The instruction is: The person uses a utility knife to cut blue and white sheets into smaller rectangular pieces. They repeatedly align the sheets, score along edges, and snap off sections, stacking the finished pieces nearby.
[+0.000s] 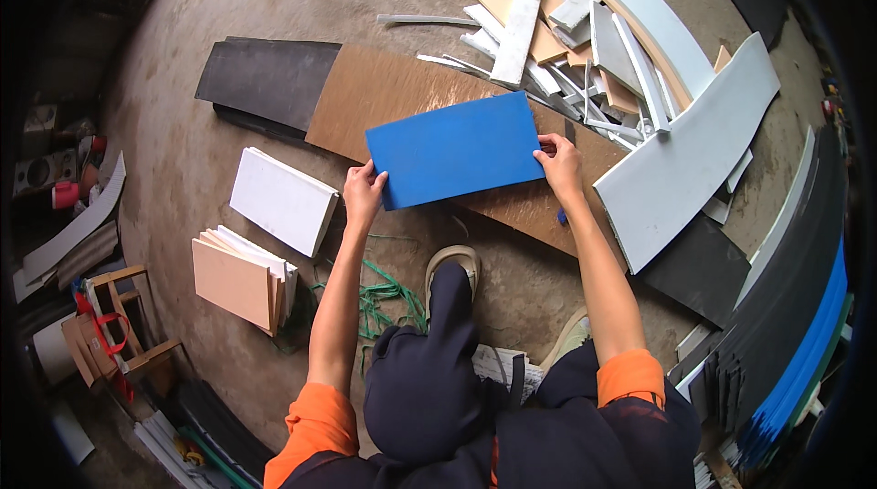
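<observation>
A flat blue rectangular sheet [454, 151] is held up level between my two hands, over a long brown board [379, 105] on the floor. My left hand [364, 189] pinches its lower left edge, thumb on the face. On the opposite short edge, my right hand [559, 163] is closed, also with the thumb in front. The fingers behind the sheet are partly hidden. Left of my left hand, a stack of white panels [283, 196] lies near a stack of peach and white panels [236, 281].
Beyond my right hand lies a heap of white and peach offcuts [521, 32]. A large white sheet [690, 155] leans at the right, near upright black and blue sheets [804, 334]. Tangled green strapping [388, 292] lies by my foot. A small wooden stool [123, 320] stands at left.
</observation>
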Available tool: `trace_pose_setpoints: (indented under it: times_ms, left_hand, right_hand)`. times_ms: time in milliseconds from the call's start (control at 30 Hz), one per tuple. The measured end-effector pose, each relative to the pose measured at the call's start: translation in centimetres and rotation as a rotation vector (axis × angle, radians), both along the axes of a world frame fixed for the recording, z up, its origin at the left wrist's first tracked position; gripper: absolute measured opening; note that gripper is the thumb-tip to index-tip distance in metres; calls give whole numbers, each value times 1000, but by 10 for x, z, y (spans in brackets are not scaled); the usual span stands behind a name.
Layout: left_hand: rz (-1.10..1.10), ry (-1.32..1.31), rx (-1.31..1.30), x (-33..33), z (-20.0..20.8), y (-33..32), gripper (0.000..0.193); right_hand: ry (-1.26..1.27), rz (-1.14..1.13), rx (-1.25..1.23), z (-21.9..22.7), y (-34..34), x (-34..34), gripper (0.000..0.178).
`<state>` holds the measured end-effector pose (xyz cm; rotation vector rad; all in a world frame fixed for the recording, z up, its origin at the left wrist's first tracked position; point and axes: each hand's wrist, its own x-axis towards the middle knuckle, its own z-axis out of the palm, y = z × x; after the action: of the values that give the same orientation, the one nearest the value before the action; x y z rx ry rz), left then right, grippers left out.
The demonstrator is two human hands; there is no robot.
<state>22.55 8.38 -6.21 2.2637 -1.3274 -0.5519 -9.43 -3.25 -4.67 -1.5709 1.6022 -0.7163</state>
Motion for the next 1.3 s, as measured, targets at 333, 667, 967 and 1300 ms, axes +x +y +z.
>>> trace_pose_setpoints:
  times_ms: [333,667,967,1300]
  left_hand:
    - [-331,-35,-210,-25,27,27,81]
    - [-324,-110,-212,-23,16,35,89]
    - [-324,-187,-192,-29,16,36,90]
    - [-91,179,-100,4,30,3,44]
  right_hand:
    - [81,25,-4,-4,-7,-2,22]
    - [-10,59,74,-6,-9,-7,23]
    - [-35,40,38,-9,-7,-8,22]
    - [68,38,-80,-8,-3,-1,22]
